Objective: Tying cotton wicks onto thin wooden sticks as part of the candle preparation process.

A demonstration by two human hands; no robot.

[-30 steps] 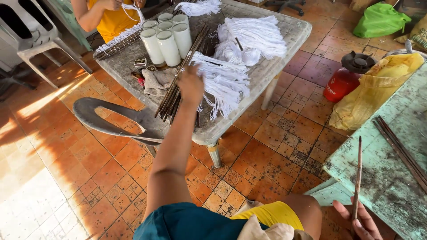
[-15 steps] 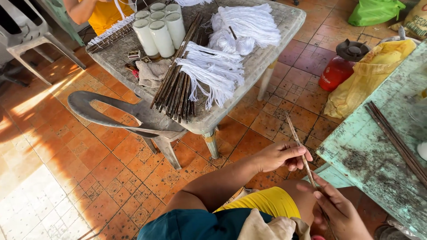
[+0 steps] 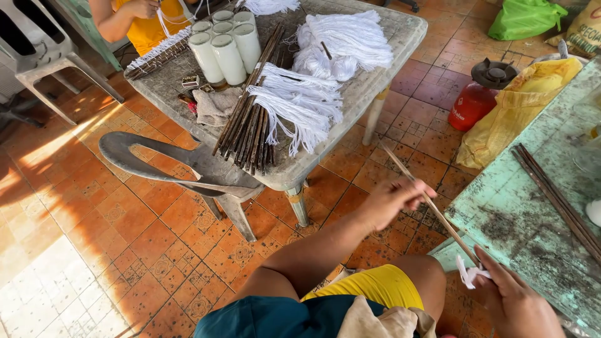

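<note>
My left hand (image 3: 394, 199) pinches the middle of a thin brown stick (image 3: 424, 197) that slants from upper left to lower right above the tiled floor. My right hand (image 3: 516, 300) grips the stick's lower end, where a small knot of white thread (image 3: 468, 275) sits. Beyond my left hand, a worn grey table (image 3: 375, 81) carries a bundle of dark sticks (image 3: 247, 125), bunches of white thread (image 3: 300, 103) and three white candle jars (image 3: 225, 47).
A grey plastic chair (image 3: 188, 169) lies tipped beside the table. A turquoise bench (image 3: 532, 206) with more dark sticks (image 3: 554, 197) stands at right. A red gas burner (image 3: 476, 97), yellow sack (image 3: 519, 112) and green bag (image 3: 526, 19) lie behind. Another person in yellow (image 3: 144, 19) sits at the far side.
My left hand left the stick bundle on the table and came back to my lap. Both hands now hold one stick, with white thread at its lower end.
</note>
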